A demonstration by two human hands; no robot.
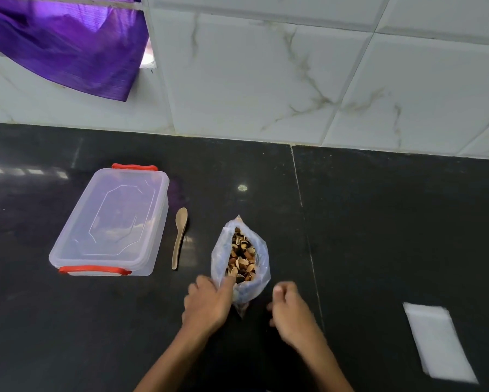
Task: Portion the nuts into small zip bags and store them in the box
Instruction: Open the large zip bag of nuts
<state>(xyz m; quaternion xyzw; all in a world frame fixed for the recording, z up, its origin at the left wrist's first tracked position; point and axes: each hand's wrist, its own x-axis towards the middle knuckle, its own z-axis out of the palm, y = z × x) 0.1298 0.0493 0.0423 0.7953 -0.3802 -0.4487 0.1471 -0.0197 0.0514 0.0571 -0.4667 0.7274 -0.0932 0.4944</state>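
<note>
1. Purple cloth (68, 49) hangs top left over the white marble-look wall tiles (266, 80); black polished stone counter (379, 222) fills the lower view.
2. Clear rectangular plastic storage box with lid on and red clip handles at both short ends (110, 222) sits on the counter at left, well apart from the hands. Something pale shows faintly through the lid, cannot tell what. No readable label.
3. Small light-wood spoon (179, 239) lies flat just right of the box, bowl end away from the person, not touching it.
4. Left hand (209, 304) reaches in from below, forearm angled up-right. Index finger is stretched out, its tip at the near left rim of the bag's mouth, touching the plastic; the other fingers are curled loosely beneath. Cannot tell whether the thumb pinches the rim.
5. Clear plastic bag of mixed nuts, mouth open (240, 261), stands on the counter centre, between the two hands. Mixed brown kernels and pale shells (242, 258) visible inside. No print legible on the bag.
6. Right hand (291, 312) is just right of the bag's near end, apart from it, fingers curled in loosely, holding nothing visible; slightly blurred.
7. Flat stack of small white translucent zip bags (438, 340) lies on the counter far right, well apart from the hands. No writing visible.
</note>
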